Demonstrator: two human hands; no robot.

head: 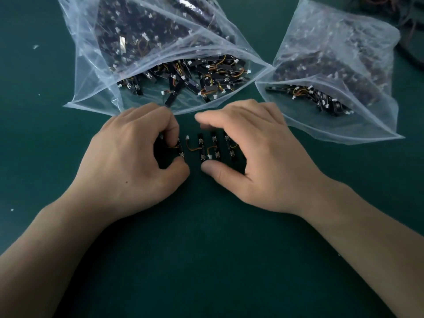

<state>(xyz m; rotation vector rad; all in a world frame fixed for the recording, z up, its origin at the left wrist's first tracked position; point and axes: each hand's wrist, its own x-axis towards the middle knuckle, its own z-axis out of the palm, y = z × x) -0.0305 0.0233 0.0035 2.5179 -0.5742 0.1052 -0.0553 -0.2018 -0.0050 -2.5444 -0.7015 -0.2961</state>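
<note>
Several small black circuit strips with orange wires and white plugs lie side by side on the green mat, among them one at the middle (201, 148). My left hand (135, 157) pinches the leftmost strip (181, 149) between curled fingers and thumb. My right hand (250, 152) arches over the other strips, its fingers spread and bent above them and its thumb tip on the mat below them. Whether it touches a strip is hidden.
A large clear plastic bag (96, 72) full of the same strips lies open just beyond my hands. A second such bag (358, 115) lies at the right. Dark cables (410, 49) lie at the far right corner. The green mat (206, 260) stretches toward me.
</note>
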